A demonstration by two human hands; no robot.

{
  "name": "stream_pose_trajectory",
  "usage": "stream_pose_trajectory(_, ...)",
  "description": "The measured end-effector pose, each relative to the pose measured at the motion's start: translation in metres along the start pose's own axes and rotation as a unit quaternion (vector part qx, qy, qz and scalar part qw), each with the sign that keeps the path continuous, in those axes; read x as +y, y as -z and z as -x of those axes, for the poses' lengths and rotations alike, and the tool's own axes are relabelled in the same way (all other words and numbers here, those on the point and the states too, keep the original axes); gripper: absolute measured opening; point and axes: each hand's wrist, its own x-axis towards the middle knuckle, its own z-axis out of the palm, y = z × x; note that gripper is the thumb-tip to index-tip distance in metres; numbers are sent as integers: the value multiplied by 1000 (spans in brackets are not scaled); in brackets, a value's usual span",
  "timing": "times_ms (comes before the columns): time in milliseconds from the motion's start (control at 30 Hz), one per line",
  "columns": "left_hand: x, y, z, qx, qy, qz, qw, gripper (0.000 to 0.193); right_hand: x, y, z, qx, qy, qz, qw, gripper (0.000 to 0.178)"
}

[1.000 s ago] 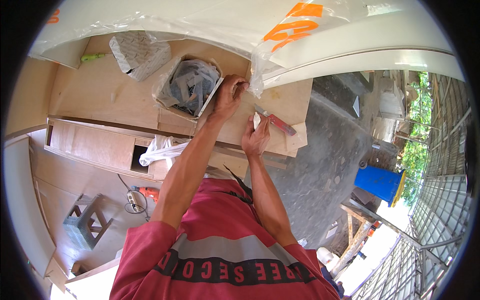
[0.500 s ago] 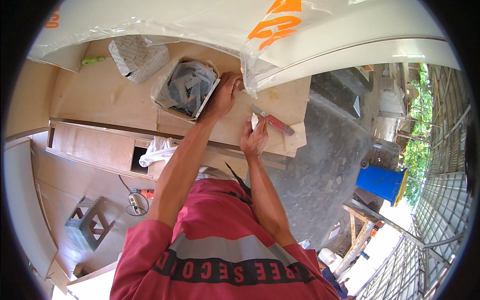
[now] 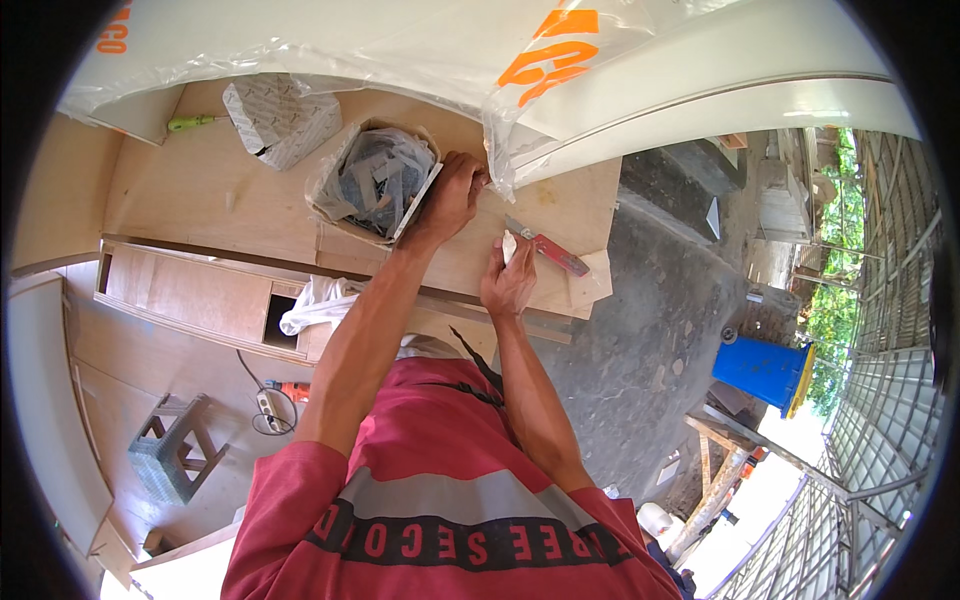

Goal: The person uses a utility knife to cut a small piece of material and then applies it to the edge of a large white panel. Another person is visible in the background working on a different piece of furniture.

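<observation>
My right hand (image 3: 513, 282) is closed around a small white object (image 3: 509, 245), whose tip pokes out between thumb and fingers; its kind is unclear. Just beyond these fingers lies a red utility knife (image 3: 560, 254) on the plywood surface (image 3: 560, 205), its blade pointing up and left. My left hand (image 3: 452, 195) has its fingers curled by the hanging clear plastic film (image 3: 500, 150), at the edge of a white panel (image 3: 700, 110). Its fingertips are partly hidden, so what they grip cannot be made out. Touching that hand's left side is an open cardboard box (image 3: 420, 200) with plastic bags inside.
A paper-wrapped packet (image 3: 285, 120) and a green-handled tool (image 3: 190, 122) lie farther left. White cloth (image 3: 315, 305) hangs over an open compartment below. On the floor are a step stool (image 3: 175, 450), a power strip (image 3: 268, 405) and a blue bin (image 3: 760, 370).
The view has shifted very slightly. Both hands keep nearly the same places, the right still holding the small white object.
</observation>
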Motion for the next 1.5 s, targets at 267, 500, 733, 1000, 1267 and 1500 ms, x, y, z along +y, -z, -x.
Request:
stream_pose_trajectory(267, 10, 5, -12, -17, -45, -191, 980, 11, 6, 0, 2, -4, 1, -18, 1000, 24)
stream_pose_trajectory(500, 3, 5, -1, -7, -10, -55, 998, 9, 4, -2, 1, 17, 19, -25, 999, 19)
stream_pose_trajectory(733, -1, -6, 3, 25, 51, 18, 998, 8, 3, 0, 1, -7, 2, -8, 1000, 27)
stream_pose_trajectory(1000, -17, -21, 0, -10, 134, 32, 990, 9, 3, -1, 1, -5, -13, -12, 1000, 26)
stream_pose_trajectory(1267, -7, -19, -3, -37, 82, -95, 991, 12, 4, -2, 2, 10, -14, 0, 1000, 24)
stream_pose_trajectory(1500, -6, -4, -12, -64, -35, -212, 975, 25, 4, -1, 1, 0, -16, -12, 1000, 24)
